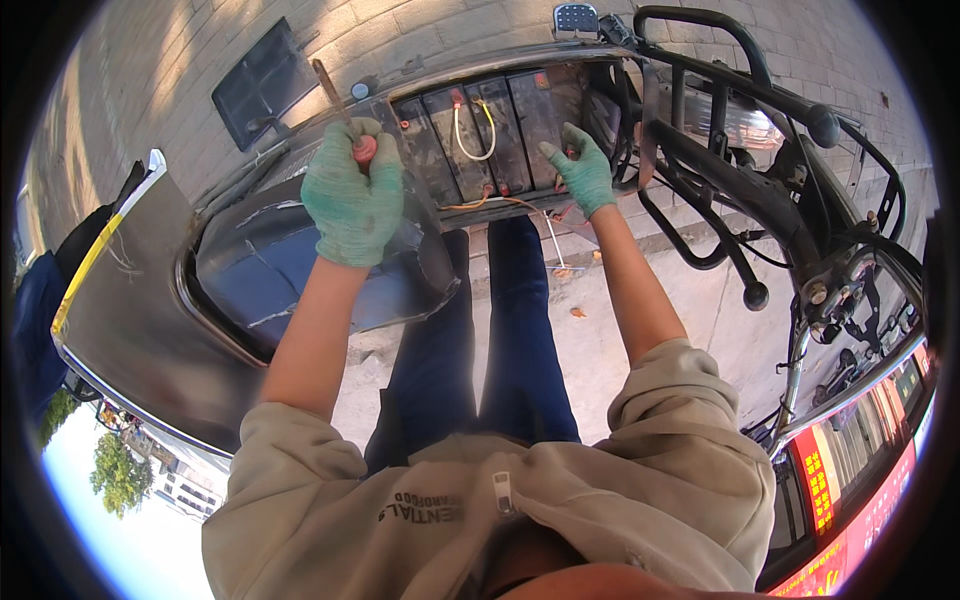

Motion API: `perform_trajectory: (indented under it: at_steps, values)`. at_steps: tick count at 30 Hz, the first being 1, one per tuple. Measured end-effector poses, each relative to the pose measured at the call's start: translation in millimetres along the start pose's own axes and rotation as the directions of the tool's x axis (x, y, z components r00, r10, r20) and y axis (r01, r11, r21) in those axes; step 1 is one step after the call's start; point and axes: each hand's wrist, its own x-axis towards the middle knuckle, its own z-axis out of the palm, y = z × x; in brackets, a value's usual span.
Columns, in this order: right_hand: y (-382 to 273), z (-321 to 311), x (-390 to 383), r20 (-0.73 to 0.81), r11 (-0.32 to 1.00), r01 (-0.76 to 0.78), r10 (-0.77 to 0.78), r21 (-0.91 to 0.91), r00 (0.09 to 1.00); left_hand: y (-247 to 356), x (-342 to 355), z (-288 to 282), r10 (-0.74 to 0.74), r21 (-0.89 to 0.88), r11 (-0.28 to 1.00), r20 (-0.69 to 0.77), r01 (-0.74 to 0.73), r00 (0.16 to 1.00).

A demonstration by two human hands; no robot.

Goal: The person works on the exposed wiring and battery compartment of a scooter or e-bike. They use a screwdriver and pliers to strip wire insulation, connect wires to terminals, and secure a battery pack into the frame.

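Gripping 1 screwdriver (365, 149): L hand (354, 196), fingers curled; R hand (585, 176) nr 1 wire loop (476, 158), fingers bent, hold unclear.

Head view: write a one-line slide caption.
A green-gloved left hand grips a red-handled tool, while the gloved right hand is near the right end of a row of batteries.

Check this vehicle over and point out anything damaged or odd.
The dark seat beneath the left hand looks damaged: pale, ragged lines, apparently splits, run across its cover. An orange wire also looks untidy, trailing loosely along the near side of the exposed batteries.
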Motion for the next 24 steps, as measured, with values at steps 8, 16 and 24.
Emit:
perform_trajectory:
  at_steps: [8,16,24]
  values:
    - [66,40,107,0.022,0.818,0.033,-0.025,-0.574,0.999,-31,-22,-7,-0.056,-0.313,0.95,-0.193,-0.008,0.98]
    - [66,38,122,0.159,0.866,0.19,-0.13,-0.463,0.979,-45,-28,-9,-0.036,-0.192,0.981,-0.239,-0.01,0.97]
    - [47,26,114,0.209,0.876,0.159,-0.069,-0.455,0.976,-47,-26,-7,-0.021,-0.201,0.979,-0.255,-0.032,0.967]
